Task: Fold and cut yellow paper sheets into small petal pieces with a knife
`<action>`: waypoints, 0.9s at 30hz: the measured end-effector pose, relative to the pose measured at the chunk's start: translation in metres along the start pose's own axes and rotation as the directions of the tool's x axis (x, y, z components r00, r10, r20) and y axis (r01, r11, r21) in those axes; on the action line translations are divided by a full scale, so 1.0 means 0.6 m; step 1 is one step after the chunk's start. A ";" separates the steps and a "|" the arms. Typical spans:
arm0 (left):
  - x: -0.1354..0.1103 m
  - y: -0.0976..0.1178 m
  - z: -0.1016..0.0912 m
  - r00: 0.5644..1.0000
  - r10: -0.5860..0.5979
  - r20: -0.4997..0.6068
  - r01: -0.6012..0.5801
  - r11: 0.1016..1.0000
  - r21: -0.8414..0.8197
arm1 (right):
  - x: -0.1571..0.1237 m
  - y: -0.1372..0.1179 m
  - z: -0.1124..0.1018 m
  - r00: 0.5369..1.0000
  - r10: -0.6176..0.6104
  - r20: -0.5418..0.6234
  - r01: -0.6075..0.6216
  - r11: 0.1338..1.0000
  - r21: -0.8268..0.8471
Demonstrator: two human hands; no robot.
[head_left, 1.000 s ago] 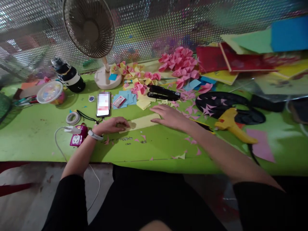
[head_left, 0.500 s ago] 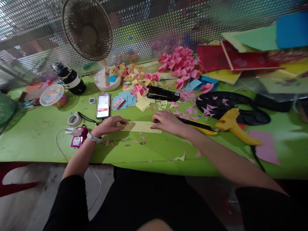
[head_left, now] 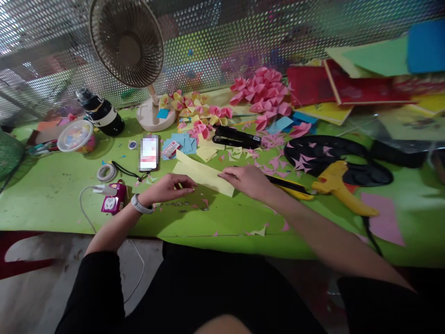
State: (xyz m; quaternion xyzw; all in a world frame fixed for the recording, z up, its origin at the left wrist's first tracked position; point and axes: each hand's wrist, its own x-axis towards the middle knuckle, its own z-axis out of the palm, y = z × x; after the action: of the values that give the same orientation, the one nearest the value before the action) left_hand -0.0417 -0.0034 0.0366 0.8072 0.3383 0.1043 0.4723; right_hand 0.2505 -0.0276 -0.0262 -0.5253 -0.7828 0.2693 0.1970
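A strip of pale yellow paper (head_left: 205, 175) is slanted over the green table, its right end pinched between the thumb and fingers of my right hand (head_left: 245, 180). My left hand (head_left: 171, 187) is just below the paper's left part, fingers apart and curved, holding nothing. Behind the paper lie small yellow paper pieces (head_left: 206, 152) and a black stapler (head_left: 236, 137). A yellow-and-black cutter (head_left: 290, 185) rests to the right, partly hidden by my right hand and forearm.
A phone (head_left: 149, 153), a tape roll (head_left: 106, 172) and a purple power socket (head_left: 114, 197) stand left. Pink folded paper flowers (head_left: 259, 90) are heaped at the back, near a fan (head_left: 127, 46). A yellow glue gun (head_left: 342, 188) lies right, its cord running off the front edge.
My left hand has let go of the yellow paper and moved slightly toward me. The paper has tilted, its left end rising away from me, and more of its surface shows.
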 end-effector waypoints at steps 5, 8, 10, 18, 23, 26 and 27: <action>0.025 0.001 0.036 0.958 -0.242 0.155 0.285 0.871 -0.401 | -0.004 -0.019 -0.020 0.981 0.048 -0.188 -0.030 0.995 0.096; 0.047 0.002 0.055 0.924 -0.371 0.088 0.324 0.640 -0.697 | -0.007 -0.030 -0.024 0.979 0.196 -0.049 -0.160 0.901 0.403; 0.063 0.002 0.064 0.915 -0.396 0.076 0.275 0.477 -0.835 | -0.011 -0.039 -0.018 0.974 0.211 0.078 -0.219 0.806 0.550; 0.097 -0.022 0.052 0.832 -0.508 -0.222 -0.032 0.356 -0.934 | -0.038 -0.066 -0.003 0.958 -0.066 0.279 -0.105 0.825 0.556; 0.085 -0.016 0.073 0.870 -0.460 -0.175 -0.036 0.296 -0.955 | -0.033 -0.042 0.002 0.955 -0.286 0.081 0.235 0.894 0.382; 0.078 -0.008 0.096 0.910 -0.392 -0.137 -0.027 0.273 -0.962 | -0.024 -0.032 0.015 0.924 -0.371 -0.092 0.382 0.885 0.268; 0.077 -0.006 0.101 0.918 -0.372 -0.139 -0.036 0.269 -0.963 | -0.022 -0.032 0.018 0.903 -0.404 -0.144 0.428 0.869 0.247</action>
State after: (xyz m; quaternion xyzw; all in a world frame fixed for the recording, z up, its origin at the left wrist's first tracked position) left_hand 0.0206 -0.0142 -0.0056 0.2923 0.3693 0.3700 0.8008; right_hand 0.2353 -0.0483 -0.0225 -0.3233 -0.8234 0.3024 0.3549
